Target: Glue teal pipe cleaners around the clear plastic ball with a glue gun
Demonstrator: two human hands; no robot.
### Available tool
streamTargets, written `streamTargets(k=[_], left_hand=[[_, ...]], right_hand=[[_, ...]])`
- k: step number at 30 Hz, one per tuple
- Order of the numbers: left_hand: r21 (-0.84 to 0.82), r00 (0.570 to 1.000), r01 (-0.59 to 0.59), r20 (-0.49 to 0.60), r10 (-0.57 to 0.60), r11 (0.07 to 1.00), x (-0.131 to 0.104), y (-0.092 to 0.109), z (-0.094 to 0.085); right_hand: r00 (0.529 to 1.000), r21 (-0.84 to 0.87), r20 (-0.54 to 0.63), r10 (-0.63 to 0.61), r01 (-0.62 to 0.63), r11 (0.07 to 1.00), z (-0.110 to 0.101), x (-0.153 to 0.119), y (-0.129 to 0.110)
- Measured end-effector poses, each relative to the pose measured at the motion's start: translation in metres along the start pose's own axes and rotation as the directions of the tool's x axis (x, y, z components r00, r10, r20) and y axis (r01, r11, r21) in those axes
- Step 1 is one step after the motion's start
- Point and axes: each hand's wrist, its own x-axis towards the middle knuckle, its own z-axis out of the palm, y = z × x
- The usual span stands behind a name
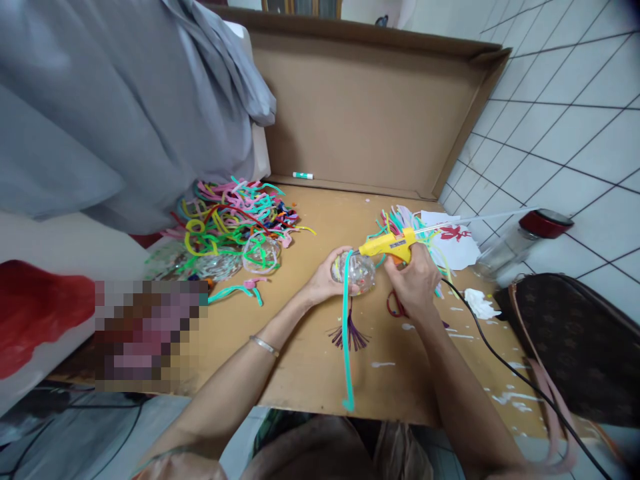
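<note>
My left hand (325, 277) is closed around a clear, rounded plastic piece (361, 272) with coloured specks. A teal pipe cleaner (346, 333) hangs down from it past the table's front. Gripped in my right hand (417, 280) is a yellow glue gun (387, 247), its nozzle touching or very near the top of the plastic piece and the pipe cleaner. A clear glue stick (465, 219) sticks out of the gun's back. Below the plastic piece lies a dark purple tassel (351, 337). Red-handled scissors (395, 305) are partly hidden beside my right hand.
Many tangled pipe cleaners (225, 220) are heaped at the left, with more at the right (405, 220). A glass bottle (515, 243), a brown bag (575, 340), a crumpled tissue (481, 304) and the gun's black cord (493, 353) occupy the right. Cardboard (360, 113) stands behind.
</note>
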Motion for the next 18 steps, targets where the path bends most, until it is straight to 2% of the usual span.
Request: streamTargets(k=[3,5,7,8,12,18], left_hand=[[-0.021,1.0,0.01,-0.009,-0.01,1.0,0.001,-0.002,-0.007],[-0.037,0.999,0.01,-0.042,-0.011,0.999,0.003,-0.001,-0.014],[-0.037,0.995,0.0,-0.1,-0.004,0.999,0.005,0.002,-0.023],[-0.029,0.99,-0.007,-0.142,0.003,1.0,0.006,0.003,-0.027],[0.014,0.98,-0.039,-0.196,0.041,0.999,0.009,0.007,-0.037],[0.044,0.979,-0.057,-0.193,0.064,0.997,0.006,0.014,-0.031]], right_hand=[[0.993,0.026,0.049,0.104,-0.105,0.994,-0.007,0.001,-0.004],[0.974,0.021,0.131,0.186,-0.191,0.981,-0.013,-0.004,-0.002],[0.949,-0.013,0.222,0.223,-0.226,0.974,-0.018,-0.014,0.005],[0.94,-0.04,0.252,0.23,-0.227,0.973,-0.019,-0.021,0.009],[0.931,-0.123,0.303,0.202,-0.172,0.977,-0.008,-0.047,0.027],[0.94,-0.202,0.301,0.163,-0.104,0.974,0.024,-0.053,0.027]])
